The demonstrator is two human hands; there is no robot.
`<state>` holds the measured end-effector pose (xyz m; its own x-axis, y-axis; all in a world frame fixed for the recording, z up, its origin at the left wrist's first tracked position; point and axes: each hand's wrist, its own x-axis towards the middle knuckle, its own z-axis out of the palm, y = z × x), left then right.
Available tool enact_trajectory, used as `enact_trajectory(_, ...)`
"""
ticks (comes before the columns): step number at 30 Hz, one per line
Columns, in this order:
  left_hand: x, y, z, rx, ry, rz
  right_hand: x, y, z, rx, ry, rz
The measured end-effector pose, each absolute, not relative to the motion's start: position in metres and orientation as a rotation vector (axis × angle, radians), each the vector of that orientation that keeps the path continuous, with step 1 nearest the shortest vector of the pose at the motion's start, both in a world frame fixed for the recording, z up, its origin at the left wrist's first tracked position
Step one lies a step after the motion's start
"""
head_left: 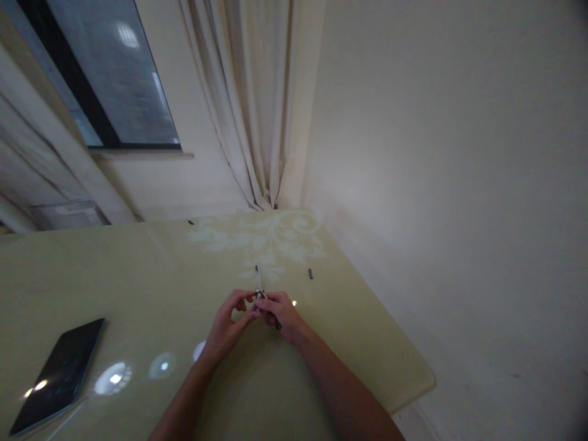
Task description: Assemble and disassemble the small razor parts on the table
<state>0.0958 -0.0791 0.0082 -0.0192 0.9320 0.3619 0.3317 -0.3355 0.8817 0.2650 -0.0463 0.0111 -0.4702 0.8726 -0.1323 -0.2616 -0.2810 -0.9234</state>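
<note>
Above the pale, glossy table [156, 282], my left hand [227, 321] and my right hand [285, 315] meet at a small dark-and-white bundle [260, 296], possibly a coiled cable. Fingers of both hands pinch it from either side, hiding much of it. From its top a thin white cord [259, 278] points away from me and ends in a small dark tip [256, 268]. Under my right fingers a short dark end [278, 325] sticks out. The bundle's exact kind is too small to make out.
A small dark piece [310, 274] lies right of my hands, another [190, 222] near the table's far edge. At the left rests a black tablet [62, 373] with a white cable [67, 419] beside it. Curtains [257, 110] and a wall [450, 184] border the table.
</note>
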Motion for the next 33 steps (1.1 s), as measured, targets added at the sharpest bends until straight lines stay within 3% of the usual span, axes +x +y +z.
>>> enact_trajectory(12,0.107,-0.081,0.004,0.818,0.926,1.438,0.278,-0.048,0.017,-0.719,-1.431,1.722)
enact_trajectory(33,0.107,-0.084,0.001,0.772,0.869,1.405,0.278,-0.049,0.020,-0.679,-1.393,1.774)
